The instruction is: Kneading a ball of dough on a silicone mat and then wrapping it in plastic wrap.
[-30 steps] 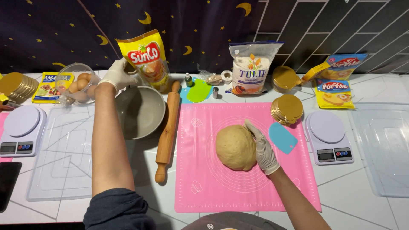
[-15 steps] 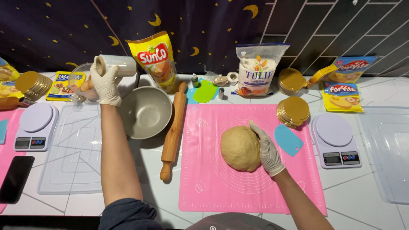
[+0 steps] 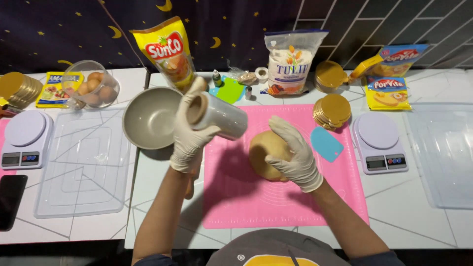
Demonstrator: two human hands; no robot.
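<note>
Since half a second ago, our left hand [image 3: 189, 135] has carried the white plastic cup [image 3: 221, 116] away from the far-left corner by the oil pouch and swung it rightward, so it now hangs tilted above the near-left part of the pink silicone mat [image 3: 276, 207]. Our right hand has hardly shifted; it rests on the dough as before.

We take the mat as our landmark. On its middle sits the round dough ball [image 3: 261, 152], and our right hand [image 3: 290, 155] lies draped over the ball's right side, gloved fingers spread and curved against it. Our left hand's fingers are wrapped closed around the cup, which lies nearly on its side, long axis running left to right, its closed end pointing toward the dough and its open mouth [image 3: 196, 108] turned back toward the grey mixing bowl [image 3: 148, 118]. The dough lies just right of and below the cup, so the left hand is the one bringing the cup in, while the right already touches the dough.

Off the mat's left edge stands the bowl; the rolling pin [image 3: 189, 184] is mostly hidden under our left forearm. Beyond the far edge stands a flour bag [image 3: 290, 59], and at the right edge a blue dough scraper [image 3: 327, 144] beside a digital scale [image 3: 379, 143].
</note>
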